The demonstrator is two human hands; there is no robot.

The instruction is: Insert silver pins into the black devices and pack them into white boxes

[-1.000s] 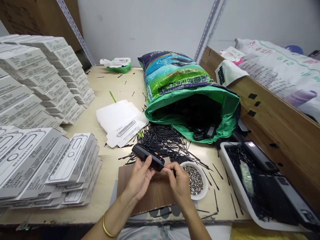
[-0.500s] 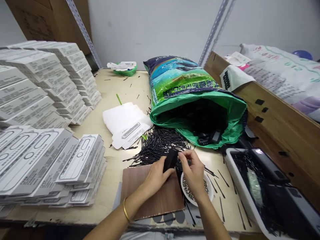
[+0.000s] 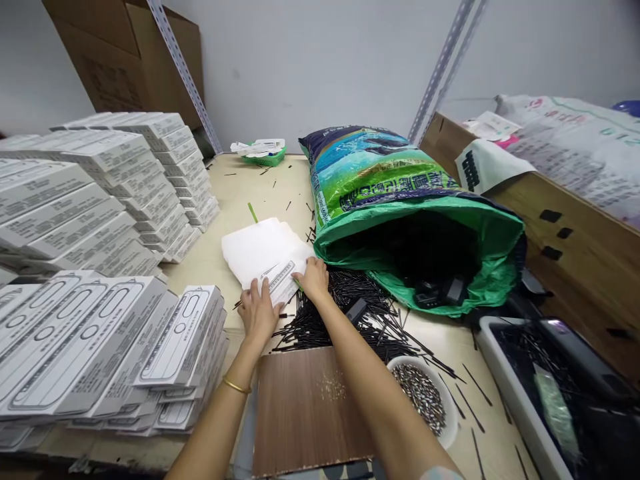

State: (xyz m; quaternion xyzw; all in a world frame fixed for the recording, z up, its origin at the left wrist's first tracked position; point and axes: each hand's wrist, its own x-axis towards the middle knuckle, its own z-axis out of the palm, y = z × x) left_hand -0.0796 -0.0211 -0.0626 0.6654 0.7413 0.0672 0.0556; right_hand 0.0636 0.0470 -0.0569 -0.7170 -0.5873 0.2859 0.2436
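Both hands reach to a white flattened carton stack (image 3: 260, 247) with a printed panel, lying behind the black pile. My left hand (image 3: 257, 313) has its fingers spread over the near left edge. At the right corner my right hand (image 3: 314, 277) touches the carton with thumb and fingers apart. A small black case (image 3: 356, 311) lies on the heap of thin black sticks (image 3: 395, 333), just right of my right forearm. Nearest to me is a brown wood-grain board (image 3: 305, 407) with small specks on it, partly covered by that forearm.
A white bowl (image 3: 453, 427) of small metal pieces stands right of the board. Behind it gapes an open green sack (image 3: 500, 247) with black parts inside. Stacked white boxes (image 3: 115, 333) fill the left; a white tray (image 3: 505, 393) holds black items at the right.
Both hands have moved left and away from me to the white cartons. The black case that my left hand held now lies on the stick heap. The bowl is more visible.
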